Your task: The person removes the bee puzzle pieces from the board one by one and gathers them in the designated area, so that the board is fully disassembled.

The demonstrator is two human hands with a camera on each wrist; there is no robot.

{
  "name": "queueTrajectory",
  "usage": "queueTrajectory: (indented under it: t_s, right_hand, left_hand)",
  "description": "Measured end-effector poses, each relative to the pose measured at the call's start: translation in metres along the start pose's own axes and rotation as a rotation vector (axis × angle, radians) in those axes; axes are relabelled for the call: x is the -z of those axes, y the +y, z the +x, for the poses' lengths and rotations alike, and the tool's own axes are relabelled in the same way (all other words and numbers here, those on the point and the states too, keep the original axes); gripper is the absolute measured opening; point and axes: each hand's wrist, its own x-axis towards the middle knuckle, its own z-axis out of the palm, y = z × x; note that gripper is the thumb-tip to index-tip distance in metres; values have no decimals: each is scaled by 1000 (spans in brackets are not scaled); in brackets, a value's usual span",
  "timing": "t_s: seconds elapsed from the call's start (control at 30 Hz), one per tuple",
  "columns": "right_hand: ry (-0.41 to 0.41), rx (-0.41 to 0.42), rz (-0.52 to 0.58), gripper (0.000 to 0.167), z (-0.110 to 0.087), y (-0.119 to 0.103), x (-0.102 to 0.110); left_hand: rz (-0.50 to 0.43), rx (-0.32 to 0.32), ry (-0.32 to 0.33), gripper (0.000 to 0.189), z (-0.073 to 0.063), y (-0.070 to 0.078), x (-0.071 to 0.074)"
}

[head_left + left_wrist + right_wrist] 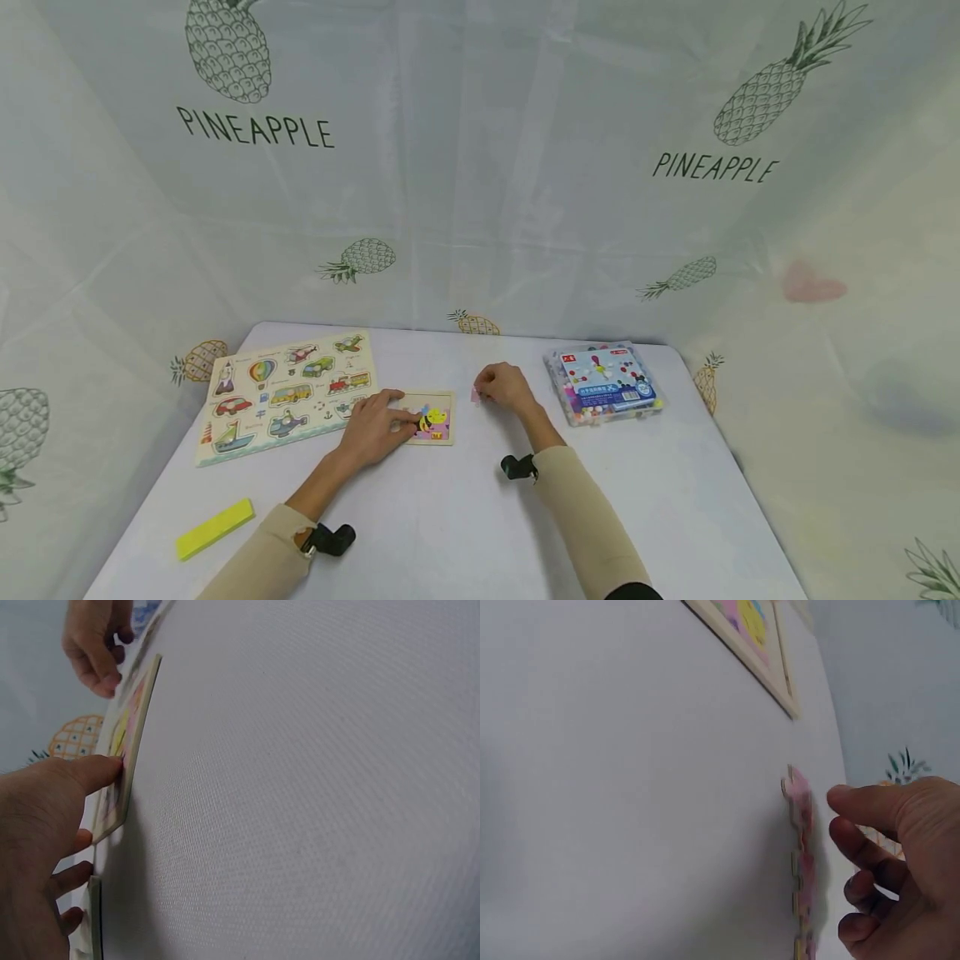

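We treat the puzzle tray [415,401], flat on the bench [450,517] between the two hands, as the centre of work, and we judge the step in hand to be picking up a piece for it. For good results, we brace the tray with the left hand [377,429], whose straight thumb presses the picture near its left side with the fingers spread beyond. With the right hand [506,387], its fingers loosely bent and gripping nothing in the right wrist view, we should pinch one piece by opposite edges, match its colours and knobs to the gap, then lower it level; forcing a tilted piece could lift its neighbours. We see a pale wooden frame and a yellow-and-black bee [435,415] on pink, with bare wood above and to the left. Just beside the right fingertips, we find a row of mostly pink jigsaw pieces [805,866]; we cannot tell whether they interlock. Further out, we note the vehicle board [318,421] at left, the clear box [607,383] at right and the yellow block [215,530] near the left sleeve.
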Motion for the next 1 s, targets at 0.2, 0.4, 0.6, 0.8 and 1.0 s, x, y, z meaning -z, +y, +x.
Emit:
queueTrajectory:
  t_s: [0.2,0.4,0.6,0.8,1.0]
  right_hand:
    - [-8,118,-69,13,-14,-16,-17]
    - [-54,231,-136,20,-29,-28,-32]
    - [-26,253,-206,18,-35,-30,-39]
    - [0,255,-244,15,-36,-28,-44]
    - [15,278,-269,16,-37,-29,-46]
  left_hand:
    - [24,8,6,21,2,-1,-2]
    - [48,-12,40,21,4,2,-3]
    - [37,-88,89,17,4,7,-4]
    - [7,-229,79,17,3,12,-8]
    - [12,-255,37,28,3,15,-12]
